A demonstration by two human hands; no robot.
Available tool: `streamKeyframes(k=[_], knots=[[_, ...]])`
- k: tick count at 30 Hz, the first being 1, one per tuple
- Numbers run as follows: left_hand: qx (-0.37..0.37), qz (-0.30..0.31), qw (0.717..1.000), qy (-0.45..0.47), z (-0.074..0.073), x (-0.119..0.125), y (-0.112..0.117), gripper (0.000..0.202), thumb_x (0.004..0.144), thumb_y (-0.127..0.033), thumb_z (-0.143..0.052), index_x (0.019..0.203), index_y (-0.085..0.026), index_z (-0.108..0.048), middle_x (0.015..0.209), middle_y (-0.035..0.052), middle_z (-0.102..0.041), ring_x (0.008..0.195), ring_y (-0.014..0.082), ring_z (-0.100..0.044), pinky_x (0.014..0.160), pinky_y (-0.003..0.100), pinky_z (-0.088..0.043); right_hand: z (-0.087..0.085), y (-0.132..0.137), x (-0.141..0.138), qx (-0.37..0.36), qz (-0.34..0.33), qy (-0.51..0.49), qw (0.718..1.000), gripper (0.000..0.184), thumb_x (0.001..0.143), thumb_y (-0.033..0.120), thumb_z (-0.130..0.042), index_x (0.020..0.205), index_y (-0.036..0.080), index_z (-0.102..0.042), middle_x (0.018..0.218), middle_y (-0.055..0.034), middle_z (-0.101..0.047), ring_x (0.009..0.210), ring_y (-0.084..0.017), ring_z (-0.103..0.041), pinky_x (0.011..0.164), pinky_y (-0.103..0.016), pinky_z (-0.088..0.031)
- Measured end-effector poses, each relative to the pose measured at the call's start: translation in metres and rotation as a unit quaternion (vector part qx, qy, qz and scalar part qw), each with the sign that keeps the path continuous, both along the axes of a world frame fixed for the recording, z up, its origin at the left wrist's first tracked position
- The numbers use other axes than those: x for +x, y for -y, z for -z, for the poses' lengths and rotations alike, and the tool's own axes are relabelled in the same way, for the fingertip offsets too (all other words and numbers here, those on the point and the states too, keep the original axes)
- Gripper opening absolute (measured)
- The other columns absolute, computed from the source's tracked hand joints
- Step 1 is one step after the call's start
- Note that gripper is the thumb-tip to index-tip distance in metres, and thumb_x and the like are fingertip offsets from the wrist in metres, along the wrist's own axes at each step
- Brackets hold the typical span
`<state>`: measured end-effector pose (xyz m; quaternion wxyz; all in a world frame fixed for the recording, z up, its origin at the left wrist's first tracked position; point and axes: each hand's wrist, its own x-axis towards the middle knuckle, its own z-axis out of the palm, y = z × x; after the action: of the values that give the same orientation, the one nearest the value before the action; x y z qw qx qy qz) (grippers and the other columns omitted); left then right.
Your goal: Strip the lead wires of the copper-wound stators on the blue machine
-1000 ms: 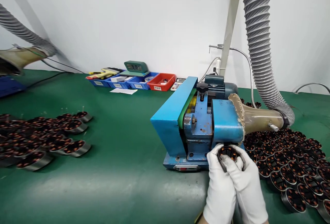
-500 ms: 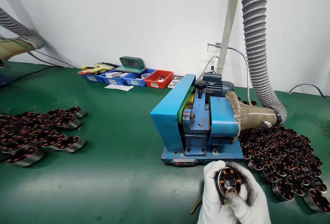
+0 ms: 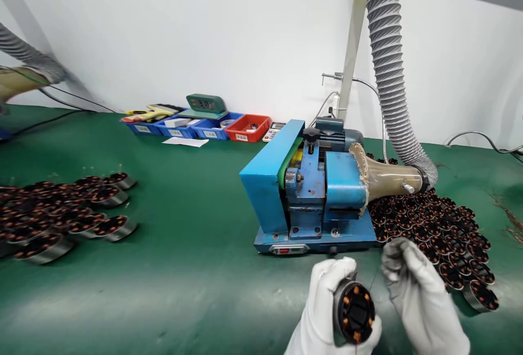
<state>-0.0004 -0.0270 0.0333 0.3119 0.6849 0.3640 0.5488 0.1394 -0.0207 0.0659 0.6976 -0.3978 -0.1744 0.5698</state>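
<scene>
My left hand [image 3: 327, 311], in a white glove, is closed around a motor stator [image 3: 356, 314], a round metal ring with a black core and copper windings facing me. To its right, my right hand [image 3: 417, 289] is raised apart from the stator, its glove fingers darkened and pinched together. A faint thin strand shows near those fingertips; whether it is held I cannot tell. Behind both hands stands a blue belt grinder [image 3: 310, 197] with a green belt. A crowded group of stators [image 3: 441, 235] lies just beyond my right hand.
More stators [image 3: 61, 213] lie at the left of the green table [image 3: 183, 268]. Along the wall are blue bins [image 3: 212, 129], a red bin [image 3: 249, 128], a calculator [image 3: 273, 132] and a digital clock [image 3: 206, 103]. A grey ribbed hose [image 3: 388, 72] joins the grinder's duct.
My right hand has let go of the stator and moved right and up, fingers pinched. My left hand keeps the stator, now slightly lower and turned. The view has shifted a little to the right.
</scene>
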Motion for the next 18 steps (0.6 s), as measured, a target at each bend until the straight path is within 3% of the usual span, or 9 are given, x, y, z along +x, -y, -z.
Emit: streamKeyframes(k=[2, 4, 8, 10, 12, 15, 18], knots=[[0.016, 0.022, 1.000, -0.003, -0.001, 0.001, 0.000, 0.064, 0.065, -0.006, -0.053, 0.125, -0.025, -0.041, 0.109, 0.0081, -0.049, 0.097, 0.0227, -0.059, 0.083, 0.036, -0.054, 0.002, 0.001, -0.006, 0.018, -0.057, 0.075, 0.995, 0.028, 0.051, 0.032, -0.090, 0.073, 0.021, -0.078, 0.069, -0.0059, -0.075, 0.060, -0.015, -0.067, 0.056, -0.022, -0.055], [0.037, 0.030, 0.999, -0.003, -0.001, 0.003, -0.002, 0.063, 0.064, -0.005, -0.050, 0.123, -0.026, -0.042, 0.104, 0.0062, -0.047, 0.097, 0.0214, -0.057, 0.083, 0.034, -0.053, 0.002, 0.000, -0.012, 0.039, -0.070, 0.121, 0.989, 0.024, 0.051, 0.030, -0.090, 0.069, 0.019, -0.078, 0.068, -0.0068, -0.075, 0.063, -0.017, -0.068, 0.060, -0.023, -0.056], [0.139, -0.013, 0.990, 0.009, 0.003, 0.009, -0.008, 0.059, 0.061, -0.008, -0.056, 0.116, -0.023, -0.044, 0.092, 0.0022, -0.045, 0.083, 0.0160, -0.054, 0.069, 0.024, -0.053, -0.003, -0.008, -0.012, 0.035, -0.036, 0.003, 0.999, 0.020, 0.054, 0.031, -0.089, 0.065, 0.019, -0.076, 0.057, -0.0008, -0.068, 0.047, -0.009, -0.059, 0.045, -0.016, -0.050], [0.138, -0.046, 0.989, 0.017, 0.007, 0.011, -0.010, 0.057, 0.060, -0.009, -0.060, 0.114, -0.023, -0.046, 0.092, 0.0026, -0.048, 0.083, 0.0172, -0.056, 0.071, 0.026, -0.054, -0.001, -0.008, -0.008, 0.047, 0.029, -0.040, 0.998, 0.019, 0.057, 0.032, -0.088, 0.070, 0.022, -0.076, 0.061, 0.0007, -0.071, 0.050, -0.009, -0.061, 0.048, -0.016, -0.052], [0.086, -0.088, 0.992, 0.030, 0.013, 0.014, -0.013, 0.057, 0.062, -0.010, -0.064, 0.115, -0.024, -0.047, 0.100, 0.0056, -0.052, 0.092, 0.0208, -0.058, 0.080, 0.033, -0.054, 0.008, -0.005, -0.008, 0.070, 0.083, 0.003, 0.994, 0.019, 0.062, 0.036, -0.084, 0.077, 0.025, -0.077, 0.070, -0.0005, -0.075, 0.061, -0.012, -0.068, 0.061, -0.019, -0.057], [-0.015, -0.112, 0.991, 0.076, 0.021, 0.020, -0.020, 0.055, 0.063, -0.019, -0.071, 0.114, -0.023, -0.050, 0.110, 0.0090, -0.055, 0.102, 0.0250, -0.060, 0.089, 0.040, -0.052, 0.026, -0.001, -0.018, 0.089, 0.017, 0.147, 0.985, 0.034, 0.062, 0.040, -0.081, 0.091, 0.023, -0.076, 0.090, -0.0069, -0.078, 0.082, -0.023, -0.073, 0.076, -0.028, -0.059], [-0.186, -0.080, 0.962, 0.183, 0.023, 0.028, -0.031, 0.050, 0.067, -0.027, -0.072, 0.112, -0.021, -0.052, 0.109, 0.0100, -0.060, 0.099, 0.0246, -0.064, 0.087, 0.039, -0.054, 0.036, -0.008, -0.035, 0.029, -0.010, 0.280, 0.959, 0.057, 0.050, 0.033, -0.085, 0.103, 0.017, -0.071, 0.100, -0.0118, -0.076, 0.092, -0.031, -0.072, 0.078, -0.033, -0.059]])
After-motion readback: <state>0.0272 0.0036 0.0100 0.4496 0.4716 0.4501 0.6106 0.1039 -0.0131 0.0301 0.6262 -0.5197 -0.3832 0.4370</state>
